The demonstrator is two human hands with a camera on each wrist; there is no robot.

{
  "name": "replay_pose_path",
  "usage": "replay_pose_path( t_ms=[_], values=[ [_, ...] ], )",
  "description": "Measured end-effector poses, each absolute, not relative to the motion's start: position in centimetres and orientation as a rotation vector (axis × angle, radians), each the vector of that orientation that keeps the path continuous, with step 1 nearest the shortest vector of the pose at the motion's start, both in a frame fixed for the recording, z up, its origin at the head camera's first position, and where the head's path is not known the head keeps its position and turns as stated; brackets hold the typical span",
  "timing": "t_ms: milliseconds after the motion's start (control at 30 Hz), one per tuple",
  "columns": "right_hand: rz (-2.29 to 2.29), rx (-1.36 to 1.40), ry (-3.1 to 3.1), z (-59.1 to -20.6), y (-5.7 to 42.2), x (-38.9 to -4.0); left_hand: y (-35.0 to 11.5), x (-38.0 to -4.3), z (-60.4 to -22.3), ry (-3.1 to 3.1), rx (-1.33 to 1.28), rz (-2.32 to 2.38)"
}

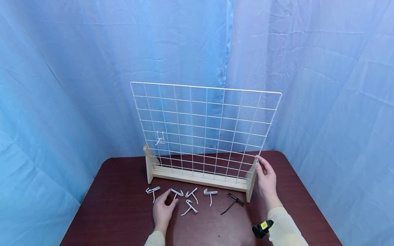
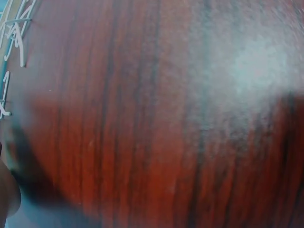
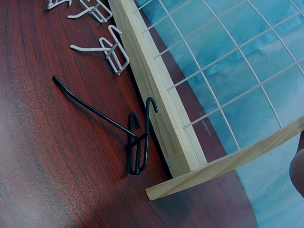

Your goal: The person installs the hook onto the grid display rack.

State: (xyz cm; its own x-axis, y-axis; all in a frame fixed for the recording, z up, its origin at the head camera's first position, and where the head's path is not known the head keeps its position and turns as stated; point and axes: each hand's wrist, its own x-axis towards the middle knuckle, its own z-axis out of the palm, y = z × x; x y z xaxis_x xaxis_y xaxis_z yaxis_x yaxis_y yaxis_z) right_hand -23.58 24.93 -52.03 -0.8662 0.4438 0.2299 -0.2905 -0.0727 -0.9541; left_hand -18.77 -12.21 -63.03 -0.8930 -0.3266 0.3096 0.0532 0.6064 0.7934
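Note:
My left hand (image 1: 163, 210) reaches over the table with thumb and forefinger spread around a white wire hook (image 1: 178, 193), the fingertips right at it. Only a fingertip (image 2: 10, 192) of that hand shows in the left wrist view. With my right hand (image 1: 267, 177) I hold the right end of the wooden stand (image 1: 250, 181), at the lower side edge of the white wire grid (image 1: 205, 128). Its gripping fingers are partly hidden. Another white hook (image 1: 160, 139) hangs on the grid's lower left. A black hook (image 3: 137, 137) lies before the stand's right end.
Several more white hooks lie along the stand's front, among them one at the far left (image 1: 153, 192), one in front (image 1: 189, 207) and one toward the right (image 1: 210, 194). The dark red table (image 1: 123, 208) is ringed by blue curtains (image 1: 92, 85).

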Motion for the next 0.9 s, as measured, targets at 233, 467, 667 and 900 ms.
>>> replay_pose_path(
  t_ms=[233,467,667,900],
  values=[
    [1.987,-0.158,-1.705,-51.9,24.8,-23.6,-12.3,-18.7,-63.4,-2.426,0.156,-1.115],
    [1.977,-0.175,-1.742,-52.0,24.9,-23.7,-12.4,-18.7,-63.8,-2.45,0.13,-1.024],
    [1.968,-0.191,-1.763,-52.1,25.0,-23.7,-12.4,-18.6,-64.2,-2.454,0.097,-0.971],
    [1.967,-0.197,-1.76,-52.1,25.0,-23.7,-12.2,-18.4,-64.3,-2.463,0.091,-0.958]
  ],
)
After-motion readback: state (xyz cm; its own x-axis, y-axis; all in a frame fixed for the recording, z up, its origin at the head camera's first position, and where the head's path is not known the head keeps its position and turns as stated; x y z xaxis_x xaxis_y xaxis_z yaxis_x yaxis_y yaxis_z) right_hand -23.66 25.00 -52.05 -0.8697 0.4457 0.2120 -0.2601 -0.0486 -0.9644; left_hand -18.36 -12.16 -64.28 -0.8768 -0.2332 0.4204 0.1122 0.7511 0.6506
